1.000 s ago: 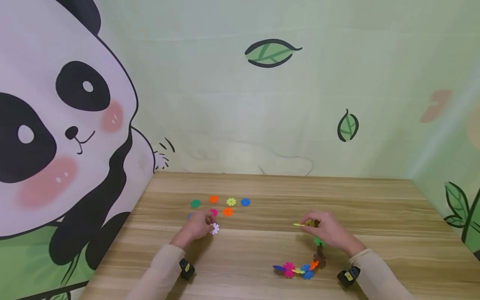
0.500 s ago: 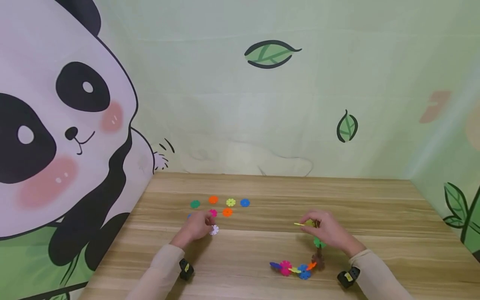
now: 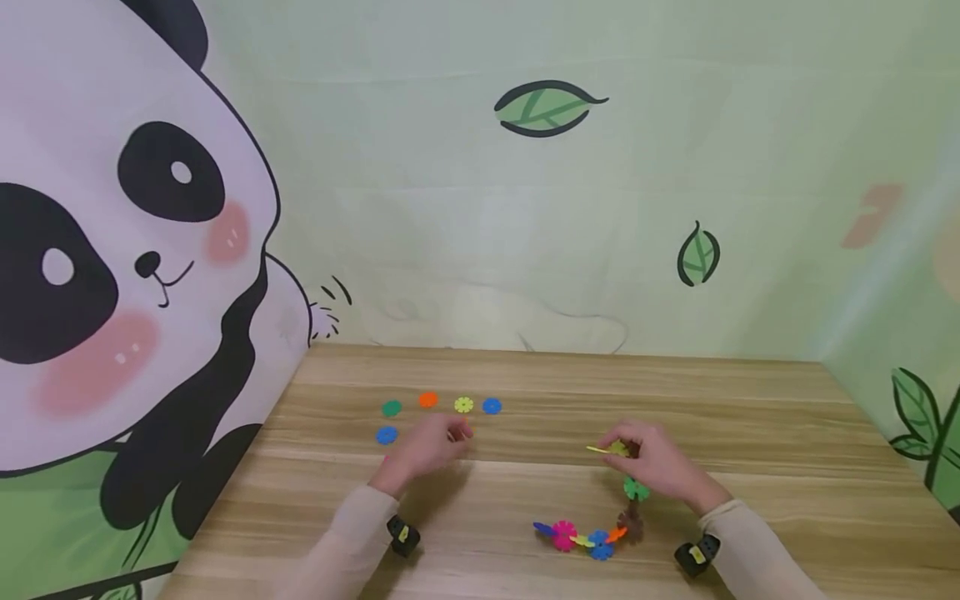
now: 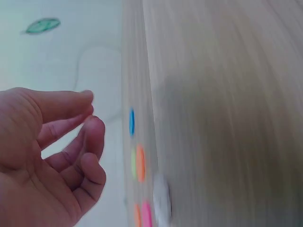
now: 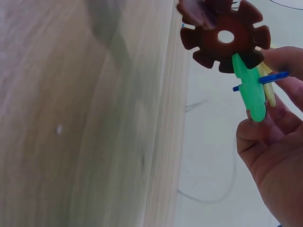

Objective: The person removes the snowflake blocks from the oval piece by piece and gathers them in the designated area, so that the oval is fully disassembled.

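Note:
My left hand (image 3: 431, 450) hovers over loose flower-shaped discs at the table's left, fingers loosely bent and nothing visible between them. In the left wrist view, thumb and fingertips stand slightly apart; beyond them lie a blue disc (image 4: 132, 122), an orange disc (image 4: 140, 163) and a white disc (image 4: 162, 198), seen edge-on. My right hand (image 3: 654, 461) pinches the upper end of a chain of interlocked discs, by a yellow disc (image 3: 597, 450). A green disc (image 3: 636, 488) and a brown disc (image 3: 631, 524) hang below, the chain curving left to a pink disc (image 3: 564, 536).
Behind my left hand lie a dark green disc (image 3: 392, 408), an orange disc (image 3: 428, 400) and a yellow-green disc (image 3: 463, 405). Another blue disc (image 3: 386, 435) lies left of the hand. The wooden table (image 3: 720, 400) ends at a printed wall (image 3: 420, 208).
My left hand has moved right, away from the white disc, to an orange disc now mostly covered by its fingers. My right hand stays in place; the chain's lower end has swung slightly left.

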### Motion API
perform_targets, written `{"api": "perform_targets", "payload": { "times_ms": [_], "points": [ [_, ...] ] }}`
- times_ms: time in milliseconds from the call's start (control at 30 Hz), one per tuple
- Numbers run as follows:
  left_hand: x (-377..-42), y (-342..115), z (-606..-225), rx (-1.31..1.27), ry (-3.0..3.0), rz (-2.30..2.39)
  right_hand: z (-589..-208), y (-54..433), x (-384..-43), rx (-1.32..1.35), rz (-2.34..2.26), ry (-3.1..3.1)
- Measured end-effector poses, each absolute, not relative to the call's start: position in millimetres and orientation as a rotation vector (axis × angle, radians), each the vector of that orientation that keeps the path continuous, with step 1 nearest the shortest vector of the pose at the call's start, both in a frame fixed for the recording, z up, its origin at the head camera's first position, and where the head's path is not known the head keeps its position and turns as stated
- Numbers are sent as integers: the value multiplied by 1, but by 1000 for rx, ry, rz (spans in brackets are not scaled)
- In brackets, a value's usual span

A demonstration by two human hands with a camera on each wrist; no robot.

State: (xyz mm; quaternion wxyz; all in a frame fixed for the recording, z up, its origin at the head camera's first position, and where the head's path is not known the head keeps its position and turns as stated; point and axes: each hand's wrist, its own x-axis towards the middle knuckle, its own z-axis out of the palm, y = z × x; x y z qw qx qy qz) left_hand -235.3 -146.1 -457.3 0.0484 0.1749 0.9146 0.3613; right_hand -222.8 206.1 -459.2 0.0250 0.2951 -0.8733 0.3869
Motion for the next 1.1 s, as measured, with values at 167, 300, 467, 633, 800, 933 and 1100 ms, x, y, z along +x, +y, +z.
{"api": "perform_targets", "payload": {
  "times_ms": [167, 300, 467, 633, 800, 933, 1100],
  "points": [
    [-236, -106, -461, 635, 2693, 1197, -458, 204, -222, 910, 1207, -2715],
    [-237, -74, -465, 711, 2641, 1236, -456, 201, -221, 893, 1218, -2716],
    [-235, -42, -464, 829, 2630, 1226, -456, 199, -220, 867, 1264, -2735],
    [-233, -21, -462, 969, 2702, 1137, -457, 197, -221, 875, 1277, -2740],
    [-234, -12, -465, 1024, 2757, 1101, -457, 195, -221, 874, 1267, -2748],
    [-233, -9, -465, 998, 2758, 1152, -456, 192, -220, 858, 1282, -2764],
    [-231, -10, -464, 1005, 2772, 1193, -456, 192, -220, 855, 1291, -2773]
  ]
}}
